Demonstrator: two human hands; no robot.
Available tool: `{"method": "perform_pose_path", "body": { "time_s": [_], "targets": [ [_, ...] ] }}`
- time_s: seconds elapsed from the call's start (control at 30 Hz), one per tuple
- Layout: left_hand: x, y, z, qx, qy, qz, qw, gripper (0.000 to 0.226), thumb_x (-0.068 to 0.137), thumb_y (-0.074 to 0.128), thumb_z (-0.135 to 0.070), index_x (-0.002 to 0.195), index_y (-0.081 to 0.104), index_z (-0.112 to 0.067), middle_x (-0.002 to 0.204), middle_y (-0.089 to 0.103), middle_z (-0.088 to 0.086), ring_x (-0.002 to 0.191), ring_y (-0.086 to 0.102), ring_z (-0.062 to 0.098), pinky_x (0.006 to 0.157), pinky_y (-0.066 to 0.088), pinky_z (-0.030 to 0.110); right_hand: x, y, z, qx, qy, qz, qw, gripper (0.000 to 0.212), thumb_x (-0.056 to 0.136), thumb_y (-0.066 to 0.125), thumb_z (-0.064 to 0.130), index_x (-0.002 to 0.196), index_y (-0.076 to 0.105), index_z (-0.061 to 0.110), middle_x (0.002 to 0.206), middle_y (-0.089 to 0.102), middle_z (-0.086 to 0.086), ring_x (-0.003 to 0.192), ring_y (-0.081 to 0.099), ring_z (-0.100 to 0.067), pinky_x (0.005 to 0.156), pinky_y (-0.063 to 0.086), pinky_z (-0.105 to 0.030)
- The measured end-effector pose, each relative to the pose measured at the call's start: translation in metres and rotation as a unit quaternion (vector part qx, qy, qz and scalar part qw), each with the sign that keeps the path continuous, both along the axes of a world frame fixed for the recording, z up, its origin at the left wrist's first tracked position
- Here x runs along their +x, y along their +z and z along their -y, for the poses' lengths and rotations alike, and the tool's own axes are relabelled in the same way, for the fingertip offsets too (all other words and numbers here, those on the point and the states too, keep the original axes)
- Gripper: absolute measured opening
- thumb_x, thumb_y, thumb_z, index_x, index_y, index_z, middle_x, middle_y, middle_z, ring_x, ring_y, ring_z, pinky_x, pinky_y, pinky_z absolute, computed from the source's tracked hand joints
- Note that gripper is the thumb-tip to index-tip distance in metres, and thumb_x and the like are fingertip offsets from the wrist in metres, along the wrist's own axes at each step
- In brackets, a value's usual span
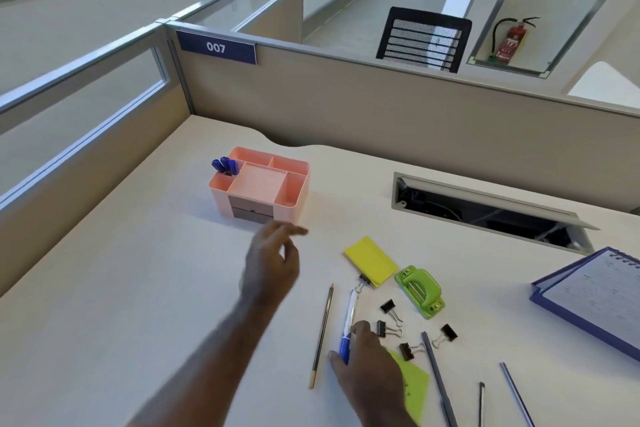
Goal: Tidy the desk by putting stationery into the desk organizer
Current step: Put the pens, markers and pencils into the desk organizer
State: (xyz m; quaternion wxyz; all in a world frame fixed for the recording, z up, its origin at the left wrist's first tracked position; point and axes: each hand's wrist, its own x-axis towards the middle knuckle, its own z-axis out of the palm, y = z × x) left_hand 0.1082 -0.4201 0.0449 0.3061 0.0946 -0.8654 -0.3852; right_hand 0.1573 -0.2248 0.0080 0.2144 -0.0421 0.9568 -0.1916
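Pink plastic desk organizer [263,184]: it stands on the white desk [138,288] towards the far left, with several open compartments on top and grey drawers in its front face.
Blue capped pens [225,166]: three stand upright in the organizer's back-left compartment.
My left hand [272,263]: it hovers above the desk just in front of the organizer, grip released, fingers loosely spread and holding nothing.
My right hand [363,360]: its grip pinches the blue end of a white and blue ballpoint pen [349,319], thumb on one side and fingertips on the other; the pen's length lies pointing away from me, and I cannot tell whether it rests on the desk.
Dark pencil with a gold end [322,333]: it lies flat just left of the pen, apart from my fingers.
Black binder clips [389,329]: several are scattered right of the pen; one sits at the corner of a yellow sticky-note pad [370,260].
Green hole punch [419,289]: it sits beside the yellow pad, on its right.
Green-yellow paper sheet [414,388]: partly under my right wrist.
Grey pencils [438,378]: they lie at the near right edge.
Blue-covered spiral notebook [588,295]: open at the far right.
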Motion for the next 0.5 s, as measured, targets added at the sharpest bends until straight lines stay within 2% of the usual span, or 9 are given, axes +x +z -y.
{"method": "perform_pose_path", "body": {
  "time_s": [0.1, 0.17, 0.3, 0.4, 0.47, 0.5],
  "targets": [
    [0.02, -0.019, -0.025, 0.039, -0.025, 0.035, 0.998, 0.04, 0.08, 0.053, 0.008, 0.097, 0.074, -0.022, 0.1, 0.064, -0.01, 0.098, 0.06, 0.004, 0.088, 0.047, 0.017, -0.001, -0.005, 0.003, -0.003, -0.023, -0.006, 1.0, 0.036, 0.081, 0.052, 0.042, 0.11, 0.035, 0.027, 0.106, 0.063, 0.003, 0.095, 0.066, -0.02, 0.073, 0.051, -0.034],
    [0.031, -0.029, -0.038, 0.061, -0.038, 0.079, 0.994, 0.041, 0.079, 0.054, 0.005, 0.097, 0.073, -0.026, 0.098, 0.062, -0.018, 0.093, 0.058, -0.004, 0.085, 0.045, 0.012, -0.004, -0.006, 0.004, -0.023, -0.053, 0.015, 0.998, 0.033, 0.081, 0.05, 0.037, 0.11, 0.036, 0.027, 0.1, 0.065, 0.002, 0.091, 0.066, -0.022, 0.072, 0.049, -0.035],
    [0.053, -0.038, -0.06, 0.119, -0.062, 0.197, 0.971, 0.033, 0.086, 0.059, -0.006, 0.104, 0.068, -0.033, 0.101, 0.059, -0.024, 0.083, 0.06, 0.002, 0.074, 0.046, 0.013, -0.009, -0.003, -0.004, -0.115, -0.119, 0.053, 0.985, 0.03, 0.084, 0.051, 0.034, 0.112, 0.049, 0.024, 0.078, 0.068, 0.001, 0.076, 0.063, -0.016, 0.066, 0.048, -0.034],
    [0.064, -0.035, -0.068, 0.183, -0.061, 0.287, 0.938, 0.023, 0.092, 0.061, -0.027, 0.113, 0.062, -0.036, 0.105, 0.061, -0.018, 0.077, 0.063, 0.005, 0.074, 0.054, 0.023, -0.011, 0.005, -0.009, -0.256, -0.194, 0.106, 0.941, 0.022, 0.087, 0.058, 0.022, 0.108, 0.059, 0.017, 0.071, 0.069, -0.008, 0.058, 0.062, -0.017, 0.056, 0.057, -0.038],
    [0.068, -0.028, -0.07, 0.225, -0.063, 0.338, 0.912, 0.016, 0.092, 0.06, -0.04, 0.108, 0.059, -0.042, 0.103, 0.064, -0.018, 0.079, 0.066, 0.004, 0.074, 0.058, 0.029, -0.012, 0.013, -0.01, -0.349, -0.226, 0.143, 0.898, 0.019, 0.09, 0.059, 0.015, 0.11, 0.06, 0.015, 0.077, 0.071, -0.013, 0.059, 0.066, -0.021, 0.052, 0.057, -0.036],
    [0.069, -0.025, -0.071, 0.259, -0.069, 0.352, 0.897, 0.011, 0.092, 0.061, -0.041, 0.103, 0.062, -0.038, 0.1, 0.067, -0.016, 0.08, 0.068, 0.006, 0.075, 0.059, 0.031, -0.012, 0.017, -0.009, -0.38, -0.231, 0.154, 0.882, 0.018, 0.091, 0.06, 0.015, 0.109, 0.06, 0.015, 0.081, 0.072, -0.014, 0.063, 0.069, -0.023, 0.054, 0.057, -0.036]
  ]
}}
